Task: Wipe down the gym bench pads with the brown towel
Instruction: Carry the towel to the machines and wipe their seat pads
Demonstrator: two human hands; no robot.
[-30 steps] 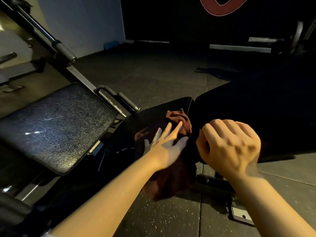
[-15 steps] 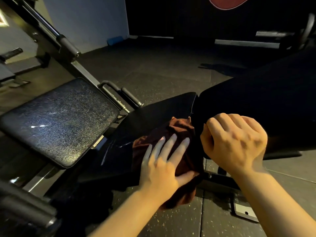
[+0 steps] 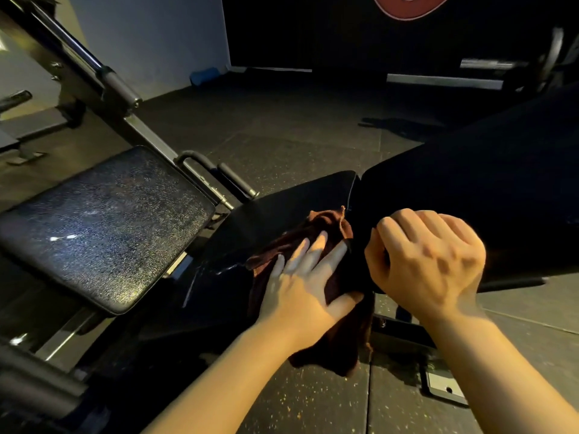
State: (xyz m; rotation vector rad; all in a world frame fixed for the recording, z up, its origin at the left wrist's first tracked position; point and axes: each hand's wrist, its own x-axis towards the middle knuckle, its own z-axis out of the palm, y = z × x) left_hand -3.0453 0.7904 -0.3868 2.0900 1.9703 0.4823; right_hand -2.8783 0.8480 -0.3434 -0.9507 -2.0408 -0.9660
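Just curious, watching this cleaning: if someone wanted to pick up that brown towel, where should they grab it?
Probably the bunched folds at the far end of the brown towel, pinched from above. They stand raised off the seat pad, while the left hand presses the middle flat and the near end hangs over the edge.

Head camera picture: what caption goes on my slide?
Left hand presses a brown towel flat on the black bench pad; right hand curled beside it.

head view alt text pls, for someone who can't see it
A left hand presses a brown towel flat on a black gym bench seat pad, while the right hand hangs beside it in a loose fist. A second, speckled pad sits left.
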